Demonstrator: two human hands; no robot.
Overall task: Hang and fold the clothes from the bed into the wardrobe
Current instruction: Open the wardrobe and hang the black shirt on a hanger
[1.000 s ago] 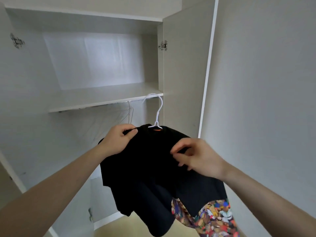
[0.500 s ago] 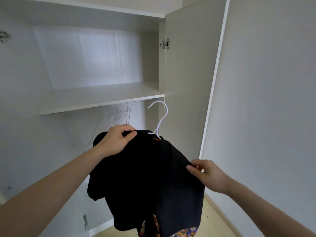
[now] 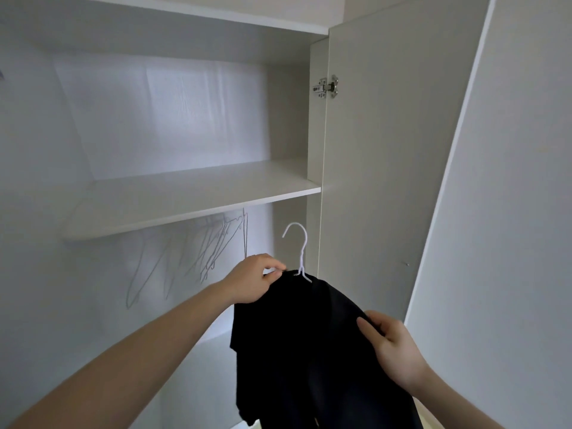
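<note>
The left hand (image 3: 250,281) is gripping the near shoulder of a black garment (image 3: 309,351) on a white hanger (image 3: 299,252), with thumb and fingers curled round the fabric just left of the hanger's neck. The right hand (image 3: 394,348) is pinching the garment's other shoulder edge, lower and to the right. The hanger's hook is pointing upward just below the wardrobe shelf (image 3: 192,196), near that shelf's right end. A row of bare wire hangers (image 3: 198,258) is hanging under the shelf, left of the garment. The wardrobe door (image 3: 387,165) is standing open to the right of the shelf.
</note>
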